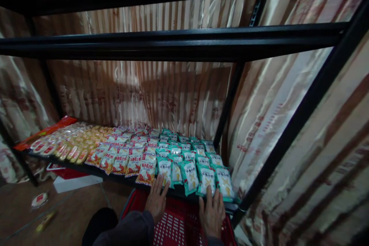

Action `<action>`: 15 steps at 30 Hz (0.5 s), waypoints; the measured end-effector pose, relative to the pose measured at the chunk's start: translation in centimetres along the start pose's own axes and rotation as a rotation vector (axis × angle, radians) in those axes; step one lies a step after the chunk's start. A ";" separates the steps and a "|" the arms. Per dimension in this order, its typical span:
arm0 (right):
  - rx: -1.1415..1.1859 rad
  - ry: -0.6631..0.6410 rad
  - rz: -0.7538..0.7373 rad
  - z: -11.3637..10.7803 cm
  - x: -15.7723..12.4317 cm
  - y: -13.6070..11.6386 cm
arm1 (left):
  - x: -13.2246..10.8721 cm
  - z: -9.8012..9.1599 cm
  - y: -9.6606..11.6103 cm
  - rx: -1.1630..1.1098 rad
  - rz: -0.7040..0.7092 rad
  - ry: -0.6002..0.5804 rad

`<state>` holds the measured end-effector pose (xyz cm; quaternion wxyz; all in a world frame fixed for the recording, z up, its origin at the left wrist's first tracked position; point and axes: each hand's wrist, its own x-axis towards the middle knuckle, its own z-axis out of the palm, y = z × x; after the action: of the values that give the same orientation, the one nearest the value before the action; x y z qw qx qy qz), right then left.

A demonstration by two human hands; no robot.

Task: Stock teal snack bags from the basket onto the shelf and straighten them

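My left hand [157, 200] reaches over the red basket with its fingers stretched out, the tips at the lower edge of a green-and-white snack packet [165, 169]. Fingers spread, my right hand [212, 212] is by the bottom of another green-and-white snack packet [206, 177] at the shelf's front edge. Neither hand grips anything; whether the fingertips touch the packets I cannot tell. Rows of these green packets fill the right end of the low shelf. Beside them on the left are rows of orange-and-white snack packets [121, 160].
Below the shelf front stands a red plastic basket [175, 223]. Yellow-wrapped snacks [77, 154] and an orange bag [49, 130] lie farther left. A black upright post [276, 142] borders the right; a crossbar [173, 38] runs above. A round wrapped item [39, 200] lies on the floor.
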<state>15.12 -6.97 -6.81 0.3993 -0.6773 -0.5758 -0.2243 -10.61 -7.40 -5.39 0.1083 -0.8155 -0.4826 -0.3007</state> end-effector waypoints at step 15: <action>0.034 -0.252 0.054 -2.1 0.5 -1.7 | -0.5 -1.3 -0.4 -0.061 0.007 -0.108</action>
<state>13.97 -8.29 -4.75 0.3413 -0.7084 -0.6067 -0.1170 -11.63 -8.16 -4.74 0.0584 -0.8350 -0.4757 -0.2705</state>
